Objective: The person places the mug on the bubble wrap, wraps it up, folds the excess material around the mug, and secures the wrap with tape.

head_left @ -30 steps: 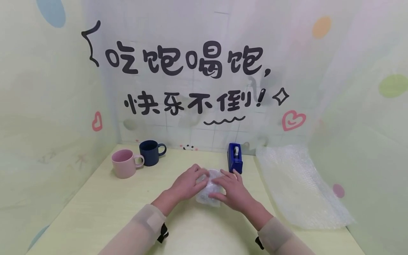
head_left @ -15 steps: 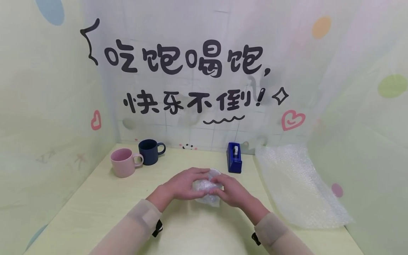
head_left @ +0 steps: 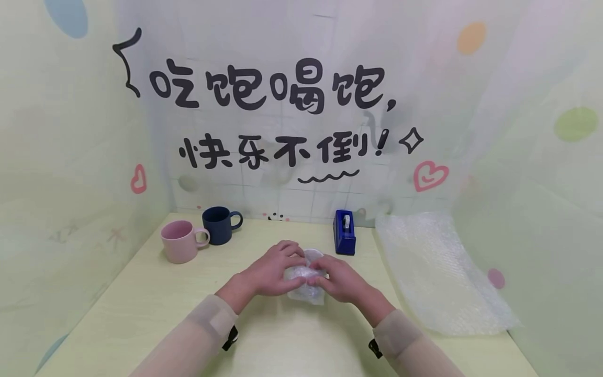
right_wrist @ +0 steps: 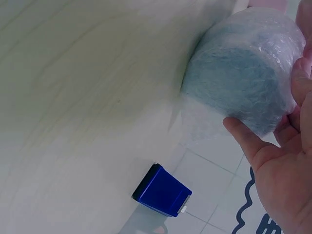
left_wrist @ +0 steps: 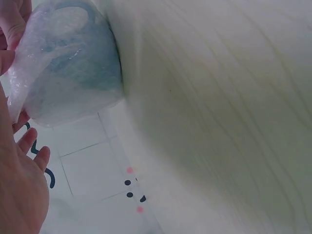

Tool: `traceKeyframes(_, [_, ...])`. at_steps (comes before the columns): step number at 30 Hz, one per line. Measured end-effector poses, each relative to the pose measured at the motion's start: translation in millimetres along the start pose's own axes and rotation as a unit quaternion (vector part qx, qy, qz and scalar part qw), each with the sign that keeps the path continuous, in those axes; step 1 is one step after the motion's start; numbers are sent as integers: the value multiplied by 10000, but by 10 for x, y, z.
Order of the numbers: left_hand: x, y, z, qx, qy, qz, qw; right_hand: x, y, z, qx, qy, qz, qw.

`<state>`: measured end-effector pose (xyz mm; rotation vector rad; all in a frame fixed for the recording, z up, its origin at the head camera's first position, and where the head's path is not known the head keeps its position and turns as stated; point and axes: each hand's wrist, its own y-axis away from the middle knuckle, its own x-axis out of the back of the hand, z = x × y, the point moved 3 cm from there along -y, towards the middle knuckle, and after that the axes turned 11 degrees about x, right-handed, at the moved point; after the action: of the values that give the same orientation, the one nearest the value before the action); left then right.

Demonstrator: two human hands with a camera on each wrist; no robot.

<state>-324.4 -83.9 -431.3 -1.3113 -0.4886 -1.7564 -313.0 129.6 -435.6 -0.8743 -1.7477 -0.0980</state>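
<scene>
A mug in bubble wrap (head_left: pixel 307 296) stands at the middle of the table, between both hands. Through the clear layers its pale blue-green body (left_wrist: pixel 85 68) and rounded handle show in the left wrist view. The left hand (head_left: pixel 269 272) grips the wrap from the left, thumb on the near side, some fingers raised over the top. From the right, the right hand (head_left: pixel 347 279) holds the gathered wrap with its thumb at the upper edge. In the right wrist view, one straight right finger (right_wrist: pixel 243 136) touches the side of the wrapped mug. Some fingertips are hidden behind the wrap.
A pink mug (head_left: pixel 179 245) and a dark blue mug (head_left: pixel 218 230) stand at the back left. Behind the right hand is a blue tape dispenser (head_left: pixel 345 235). A large bubble wrap sheet (head_left: pixel 447 277) lies along the table's right side.
Both thumbs have come closer together over the wrap, and the right fingers have drawn in from near the tape dispenser. Most recently, the left fingers have lifted and spread. The wrapped mug stays put.
</scene>
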Motion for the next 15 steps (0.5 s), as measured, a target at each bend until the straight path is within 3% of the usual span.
traceKeyframes(8, [-86,46,-97,488,675,-533,9951,18,-55,37,19,-162,-209,9996])
traceKeyframes(15, [-102,71,-105,567,734,-595,9939,-2,-47,95,-66,-366,-324,9988])
